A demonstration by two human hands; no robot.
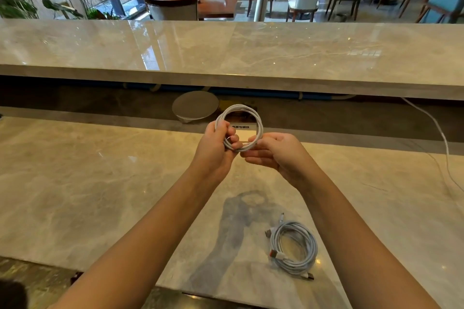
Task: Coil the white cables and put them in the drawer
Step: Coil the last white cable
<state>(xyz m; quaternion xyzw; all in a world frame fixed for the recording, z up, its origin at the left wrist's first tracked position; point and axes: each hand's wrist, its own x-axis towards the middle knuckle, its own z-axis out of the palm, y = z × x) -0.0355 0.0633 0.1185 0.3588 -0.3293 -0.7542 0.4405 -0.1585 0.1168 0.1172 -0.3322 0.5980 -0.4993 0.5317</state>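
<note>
I hold a white cable wound into a small upright ring (258, 120) above the marble counter (100, 183). My left hand (216, 148) grips the ring's lower left side, fingers closed around the loops. My right hand (278, 153) pinches the ring's lower right part between thumb and fingertips. A second white cable, coiled flat with an orange-tipped plug (295, 246), lies on the counter near the front edge, under my right forearm. No drawer is in view.
A higher marble ledge (226, 57) runs across behind the counter. A round grey disc (194, 105) sits in the dark gap below it. A loose white wire (442, 138) trails down at the right. Chairs and tables stand beyond.
</note>
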